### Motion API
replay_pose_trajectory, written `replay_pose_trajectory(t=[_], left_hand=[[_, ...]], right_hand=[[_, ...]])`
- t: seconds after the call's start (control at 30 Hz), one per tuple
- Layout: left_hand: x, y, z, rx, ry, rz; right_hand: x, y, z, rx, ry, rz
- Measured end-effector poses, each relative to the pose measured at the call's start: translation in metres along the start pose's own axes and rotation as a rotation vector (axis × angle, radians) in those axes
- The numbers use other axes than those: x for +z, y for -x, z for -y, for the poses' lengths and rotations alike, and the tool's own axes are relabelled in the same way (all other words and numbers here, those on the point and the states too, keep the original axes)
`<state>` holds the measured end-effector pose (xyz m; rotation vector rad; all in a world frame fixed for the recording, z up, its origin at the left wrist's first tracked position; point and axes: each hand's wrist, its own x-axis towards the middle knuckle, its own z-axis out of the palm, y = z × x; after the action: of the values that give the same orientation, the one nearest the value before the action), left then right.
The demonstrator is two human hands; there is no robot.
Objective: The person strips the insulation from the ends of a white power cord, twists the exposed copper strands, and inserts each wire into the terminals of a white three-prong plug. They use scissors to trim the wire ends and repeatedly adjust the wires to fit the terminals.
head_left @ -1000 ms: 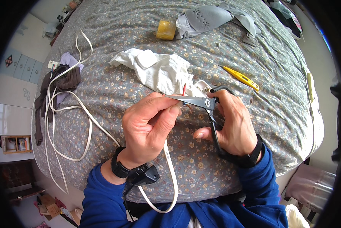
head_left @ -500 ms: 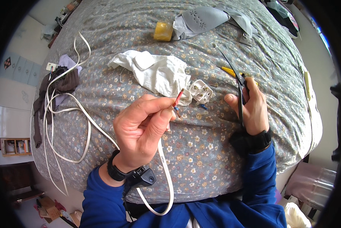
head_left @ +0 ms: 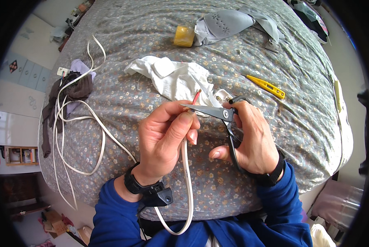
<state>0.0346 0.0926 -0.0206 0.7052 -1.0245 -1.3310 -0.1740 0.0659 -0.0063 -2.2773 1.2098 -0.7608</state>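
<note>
My left hand (head_left: 161,138) is closed, pinching the end of a white electric cable (head_left: 187,177). A red wire (head_left: 196,97) with a bare copper tip sticks up from its fingertips. My right hand (head_left: 256,142) grips black-handled scissors (head_left: 211,110), blades spread apart. One blade lies by the left fingertips, across the base of the red wire; the other points up and away. Behind the scissors, a white socket piece (head_left: 222,95) with metal contacts is partly hidden. The cable loops down near my body and runs back left under my left forearm.
A white cloth (head_left: 168,78) lies just beyond my hands. A yellow pen-shaped tool (head_left: 266,86) rests at right. Farther off are a yellow tape roll (head_left: 184,36) and grey cloth (head_left: 223,26). Cable coils (head_left: 98,158) and dark clothing (head_left: 79,88) lie at left on the flowered bedspread (head_left: 217,177).
My right hand has brought the scissors leftward from beside the yellow tool to the wire, and the blades have opened. My left hand still pinches the cable end, slightly farther right.
</note>
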Motion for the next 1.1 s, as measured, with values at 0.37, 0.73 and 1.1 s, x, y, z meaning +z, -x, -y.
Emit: replay_pose_trajectory(t=[0.37, 0.73, 1.1], left_hand=[[-0.003, 0.0, -0.003, 0.001, -0.228, 0.023], [0.002, 0.001, -0.011, 0.033, -0.404, 0.086], [-0.001, 0.001, -0.008, 0.014, -0.202, 0.061]], right_hand=[[0.003, 0.0, -0.001, -0.008, 0.027, -0.024], [0.005, 0.0, -0.009, -0.018, -0.015, -0.094], [-0.003, 0.003, -0.024, 0.207, -0.059, -0.148]])
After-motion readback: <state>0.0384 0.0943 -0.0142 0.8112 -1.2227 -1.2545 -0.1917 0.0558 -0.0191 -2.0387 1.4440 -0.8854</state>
